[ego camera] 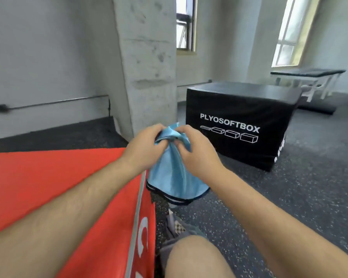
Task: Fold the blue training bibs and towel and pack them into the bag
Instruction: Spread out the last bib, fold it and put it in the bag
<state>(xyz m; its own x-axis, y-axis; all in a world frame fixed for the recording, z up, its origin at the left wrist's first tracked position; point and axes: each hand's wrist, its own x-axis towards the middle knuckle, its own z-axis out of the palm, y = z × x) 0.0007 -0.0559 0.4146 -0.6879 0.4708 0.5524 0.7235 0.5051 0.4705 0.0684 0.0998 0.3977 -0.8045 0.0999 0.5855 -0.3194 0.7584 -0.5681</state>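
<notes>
red pad (48,187): fills our 9 o'clock side, its edge beside the bib's hem.
blue bib (173,177): hangs in the air between our hands, long axis 12 to 6, hem at 6 over the floor.
left hand (147,145): pinches the top edge from 9.
right hand (195,151): pinches it from 3; we judge both equally near.
bag: we cannot see it.

One head-worn camera is looking forward and down from the person's own height, wide-angled and bending the room's edges. It is facing the concrete pillar (147,63), sitting close over the left hand (146,146) and right hand (198,154), both in front of that pillar. The black box (241,125) is showing right of the pillar, farther off.
</notes>
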